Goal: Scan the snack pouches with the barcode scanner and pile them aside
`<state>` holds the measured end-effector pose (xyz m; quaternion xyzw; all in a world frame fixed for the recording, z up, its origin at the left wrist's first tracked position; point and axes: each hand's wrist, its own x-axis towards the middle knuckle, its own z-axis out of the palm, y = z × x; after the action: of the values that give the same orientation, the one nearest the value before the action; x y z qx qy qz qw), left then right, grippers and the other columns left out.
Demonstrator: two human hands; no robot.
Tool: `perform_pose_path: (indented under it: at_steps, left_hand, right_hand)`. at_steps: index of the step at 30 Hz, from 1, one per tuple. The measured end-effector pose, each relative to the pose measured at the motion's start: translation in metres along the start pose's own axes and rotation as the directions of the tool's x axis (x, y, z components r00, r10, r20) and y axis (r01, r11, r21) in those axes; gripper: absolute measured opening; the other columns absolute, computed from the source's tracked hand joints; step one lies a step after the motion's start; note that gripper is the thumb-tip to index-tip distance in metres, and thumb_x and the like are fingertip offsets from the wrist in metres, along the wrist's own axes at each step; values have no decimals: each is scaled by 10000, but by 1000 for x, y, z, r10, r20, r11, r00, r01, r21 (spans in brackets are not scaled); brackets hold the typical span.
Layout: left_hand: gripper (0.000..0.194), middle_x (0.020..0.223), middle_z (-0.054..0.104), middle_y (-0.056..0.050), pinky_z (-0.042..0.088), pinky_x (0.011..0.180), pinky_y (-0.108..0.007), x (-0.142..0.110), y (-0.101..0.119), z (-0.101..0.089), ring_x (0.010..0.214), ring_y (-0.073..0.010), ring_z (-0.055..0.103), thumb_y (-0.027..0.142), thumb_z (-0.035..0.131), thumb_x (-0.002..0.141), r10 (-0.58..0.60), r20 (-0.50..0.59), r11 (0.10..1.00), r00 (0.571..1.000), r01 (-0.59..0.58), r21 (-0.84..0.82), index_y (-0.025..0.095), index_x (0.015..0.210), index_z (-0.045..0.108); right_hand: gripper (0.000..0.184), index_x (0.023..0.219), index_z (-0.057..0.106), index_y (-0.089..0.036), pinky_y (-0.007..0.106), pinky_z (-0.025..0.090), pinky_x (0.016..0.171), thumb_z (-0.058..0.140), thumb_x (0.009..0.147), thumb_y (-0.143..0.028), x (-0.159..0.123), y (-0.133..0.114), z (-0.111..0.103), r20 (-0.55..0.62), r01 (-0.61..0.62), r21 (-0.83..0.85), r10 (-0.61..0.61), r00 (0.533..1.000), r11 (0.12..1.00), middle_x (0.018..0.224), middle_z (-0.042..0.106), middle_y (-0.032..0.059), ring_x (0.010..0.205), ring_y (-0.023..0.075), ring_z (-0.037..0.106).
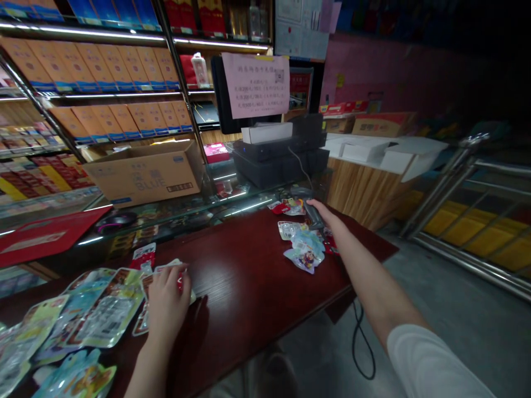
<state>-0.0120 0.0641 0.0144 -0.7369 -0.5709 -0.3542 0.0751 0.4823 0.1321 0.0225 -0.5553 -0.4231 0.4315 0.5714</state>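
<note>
At the left of the dark red table (pixel 232 298), my left hand (pixel 168 293) is over a small snack packet (pixel 193 293), its fingers bent down on it; the fingertips are partly hidden. Several shiny snack packets (pixel 110 309) lie in an overlapping spread to its left, with a red packet (pixel 144 255) just beyond it. My right hand (pixel 323 215) is wrapped around the handle of a dark barcode scanner (pixel 314 214), at the table's far right. Around the scanner lie a blue packet (pixel 307 249) and some red packets (pixel 286 207).
A glass counter borders the table, carrying an open cardboard box (pixel 145 174), a mouse (pixel 116 222), a red mat (pixel 50 235) and a black cash-register unit (pixel 277 160) under a screen with a pink notice (pixel 257 85). Boxed goods fill the shelves behind. A metal railing (pixel 468 221) stands right.
</note>
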Motion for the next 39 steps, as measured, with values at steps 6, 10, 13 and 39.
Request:
perform_pose_path:
  at_steps: [6,10,13,39]
  left_hand:
    - [236,939,689,-106,481,857,-418,-3,-10,6,908,-291,649,349,424,919,51,-4,997,999,-51,-51,245,977,627]
    - [223,945,696,-89,491,825,-394,-5,-14,7,885,-269,657,327,448,946,117,-33,993,993,-118,-32,225,999,639]
    - [215,953,700,-81,498,796,-372,-5,-13,5,865,-253,664,308,452,964,175,-63,985,983,-175,-1,216,1007,642]
    - [180,928,700,-73,490,789,-374,-5,-1,-8,859,-256,662,284,462,986,241,-86,970,967,-244,-25,211,1003,625]
  right_hand:
    - [364,676,685,-163,242,389,486,644,766,-513,35,9,17,85,-11,-76,18,996,997,565,645,47,501,131,498]
    - [335,634,658,-168,254,451,579,669,743,-484,43,16,26,148,-36,-111,52,988,993,646,698,78,583,151,575]
    - [356,642,657,-179,257,457,583,655,764,-514,45,22,26,161,-89,-147,113,981,985,669,699,73,585,153,574]
    - [316,704,679,-191,287,458,644,662,683,-507,4,39,78,268,-2,-124,35,963,992,708,722,57,639,173,604]
